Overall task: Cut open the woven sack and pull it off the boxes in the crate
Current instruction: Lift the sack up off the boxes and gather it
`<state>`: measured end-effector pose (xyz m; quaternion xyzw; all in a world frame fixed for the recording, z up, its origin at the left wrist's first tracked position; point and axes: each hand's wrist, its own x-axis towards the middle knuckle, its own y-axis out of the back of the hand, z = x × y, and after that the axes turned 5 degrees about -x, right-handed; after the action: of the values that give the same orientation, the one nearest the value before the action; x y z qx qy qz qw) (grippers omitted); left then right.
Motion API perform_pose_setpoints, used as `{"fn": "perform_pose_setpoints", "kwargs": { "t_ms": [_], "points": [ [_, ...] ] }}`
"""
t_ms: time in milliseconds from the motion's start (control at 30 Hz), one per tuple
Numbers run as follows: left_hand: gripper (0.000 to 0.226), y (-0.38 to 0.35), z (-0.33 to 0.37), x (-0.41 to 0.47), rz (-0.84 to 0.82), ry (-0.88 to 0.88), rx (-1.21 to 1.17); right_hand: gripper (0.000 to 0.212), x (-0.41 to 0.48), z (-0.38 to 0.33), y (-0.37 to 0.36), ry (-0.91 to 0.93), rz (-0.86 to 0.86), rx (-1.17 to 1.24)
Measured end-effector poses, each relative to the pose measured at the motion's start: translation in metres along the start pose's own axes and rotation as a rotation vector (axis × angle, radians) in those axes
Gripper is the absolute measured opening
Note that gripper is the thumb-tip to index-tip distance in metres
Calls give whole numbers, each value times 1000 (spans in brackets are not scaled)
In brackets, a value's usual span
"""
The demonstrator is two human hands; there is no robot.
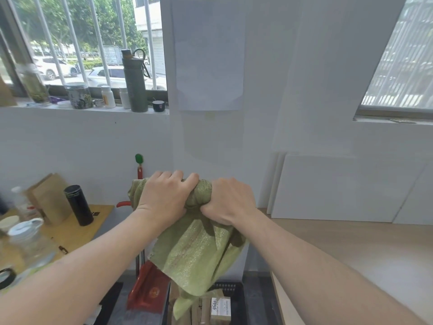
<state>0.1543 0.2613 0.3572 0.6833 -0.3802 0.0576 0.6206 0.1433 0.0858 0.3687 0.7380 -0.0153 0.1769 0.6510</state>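
A green woven sack hangs in the air at mid-frame, bunched at its top. My left hand and my right hand both grip that bunched top, side by side and touching the fabric. The sack's loose lower end drapes down over brown cardboard boxes that stand in a black plastic crate at the bottom centre. One box carries a white label. Most of the crate is hidden by the sack and the frame edge.
A red dustpan leans left of the crate. A wooden table at left holds a black flask, a paper bag and plastic jars. White boards lean on the wall above a light counter at right.
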Motion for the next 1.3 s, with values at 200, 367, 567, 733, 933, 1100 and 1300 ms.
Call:
{"fn": "perform_pose_setpoints", "kwargs": {
  "t_ms": [200,367,567,733,933,1100,1300],
  "points": [
    [30,16,5,7,-183,147,-151,84,-9,13,-10,118,301,-143],
    [8,33,3,16,-304,401,-501,121,-22,20,-9,208,414,-315],
    [19,57,10,24,-670,487,-1039,73,-18,30,-11,194,559,-299],
    [19,57,12,17,-762,421,-1092,34,-18,25,-2,192,565,-325],
    [47,57,19,7,-581,194,-748,25,-26,20,12,121,291,-280],
    [86,44,34,-3,-279,20,-53,13,-32,16,19,-3,135,-116],
    [44,17,44,-25,193,31,198,10,-34,13,29,-62,58,21]
  ]
}}
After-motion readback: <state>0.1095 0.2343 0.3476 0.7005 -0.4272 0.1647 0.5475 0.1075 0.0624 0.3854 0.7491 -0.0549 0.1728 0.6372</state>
